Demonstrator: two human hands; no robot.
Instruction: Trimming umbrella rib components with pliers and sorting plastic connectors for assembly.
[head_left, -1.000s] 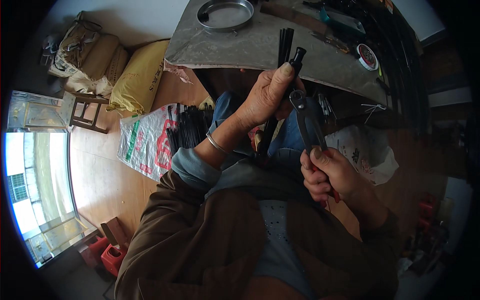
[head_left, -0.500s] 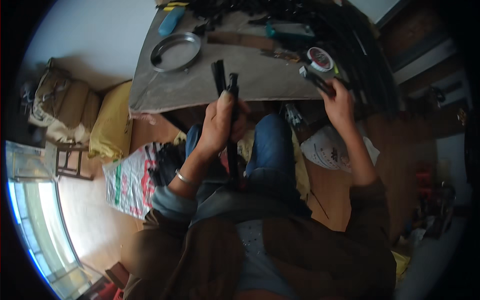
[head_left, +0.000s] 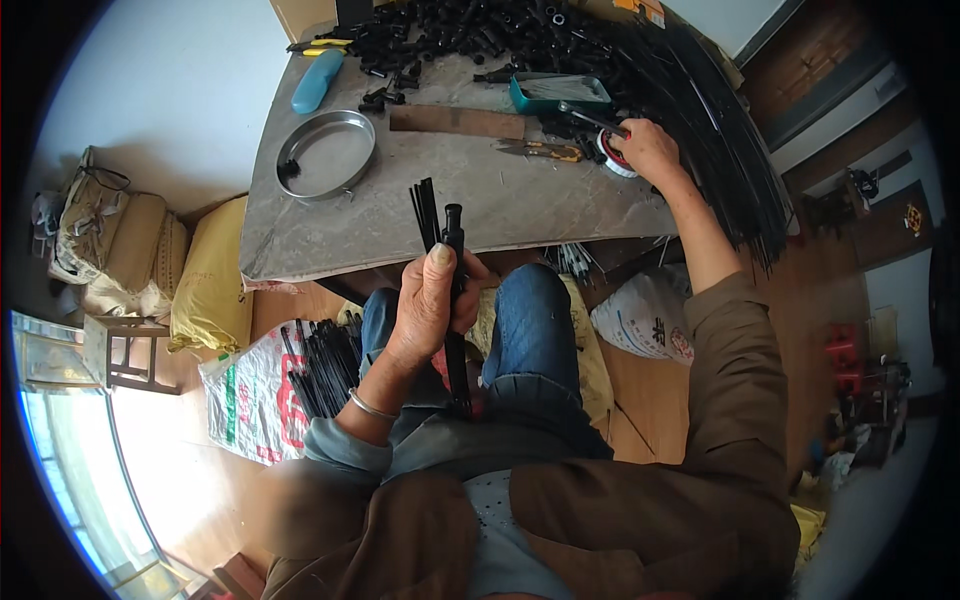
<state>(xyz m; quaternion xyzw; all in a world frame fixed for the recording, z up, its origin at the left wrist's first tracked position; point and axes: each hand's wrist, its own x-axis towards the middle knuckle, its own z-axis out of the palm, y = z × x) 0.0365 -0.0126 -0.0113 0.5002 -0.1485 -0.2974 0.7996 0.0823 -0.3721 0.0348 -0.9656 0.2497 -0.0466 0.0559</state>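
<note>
My left hand (head_left: pixel 425 305) is closed around several thin black rods (head_left: pixel 424 212) and a thicker black tube (head_left: pixel 453 225) with a flared top, all held upright over my lap. At the right of the table, my right hand (head_left: pixel 650 150) is closed on a dark hand tool (head_left: pixel 590 118) with a small metal head, which looks like a hammer. Its fingers reach over a round white tub (head_left: pixel 612 165) with a red inside, partly covered by the hand. Whether the fingertips touch what is in the tub, I cannot tell.
On the grey table (head_left: pixel 440 165) lie a round metal tray (head_left: pixel 370 165), a wooden strip (head_left: pixel 455 122), yellow-handled cutters (head_left: pixel 555 152), a blue case (head_left: pixel 318 80) and a green tin (head_left: pixel 515 100) of thin sticks. Black fittings (head_left: pixel 430 35) pile behind; long black rods (head_left: pixel 715 120) spread right.
My right hand has moved with the tool from the table's near right part forward to the white tub. My left hand keeps its grip on the rods and tube. The view has tilted slightly.
</note>
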